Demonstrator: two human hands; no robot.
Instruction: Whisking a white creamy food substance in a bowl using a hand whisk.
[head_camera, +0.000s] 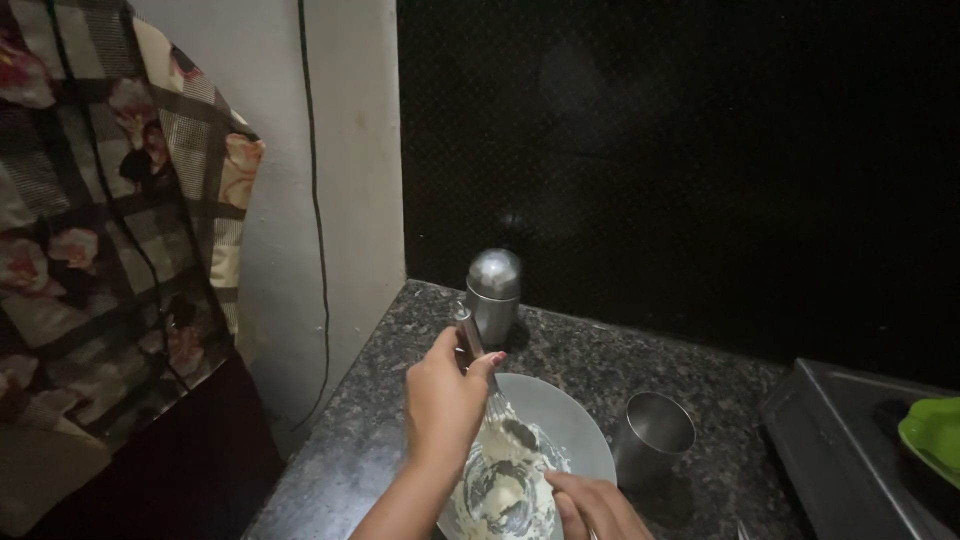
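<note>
A steel bowl holding thick white batter stands on the speckled granite counter. My left hand reaches in from the lower left and is closed around the handle of a metal whisk. The whisk's wires dip into the batter. My right hand sits at the bottom edge of the view, fingers curled over the bowl's near rim; part of it is cut off by the frame.
Behind the bowl is a steel container with a domed lid. A steel cup is just right of the bowl. Far right are a dark stove top and a green object. A floral cloth and a black cable hang at the left.
</note>
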